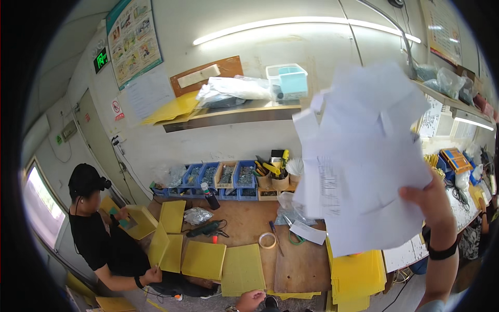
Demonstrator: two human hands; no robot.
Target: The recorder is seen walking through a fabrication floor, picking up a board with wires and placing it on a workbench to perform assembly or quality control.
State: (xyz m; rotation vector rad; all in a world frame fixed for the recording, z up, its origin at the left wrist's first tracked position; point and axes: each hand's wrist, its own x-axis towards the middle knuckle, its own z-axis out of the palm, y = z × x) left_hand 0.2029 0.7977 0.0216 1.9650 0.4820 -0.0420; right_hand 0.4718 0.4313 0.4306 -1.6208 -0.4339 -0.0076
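Up at the right, my right hand (429, 200) grips a bunch of white paper sheets (364, 171), its thumb pressed on their front. The sheets are loose and uneven, and one on the left side carries small print. They hide part of the wall and table behind. At the bottom edge my left hand (250, 300) is small in view, its fingers curled with nothing seen in them. Just above it lies a flat yellow board (243, 270) at the table's near edge. Below the sheets is a stack of yellow boards (358, 275).
On the left a co-worker (104, 229) in black handles yellow boards. The wooden table (301, 265) bears a tape roll (267, 240), green-handled scissors (297, 238), a power tool (208, 229) and a dark bottle (211, 199). Blue parts bins (245, 176) line the back beneath a shelf (234, 118).
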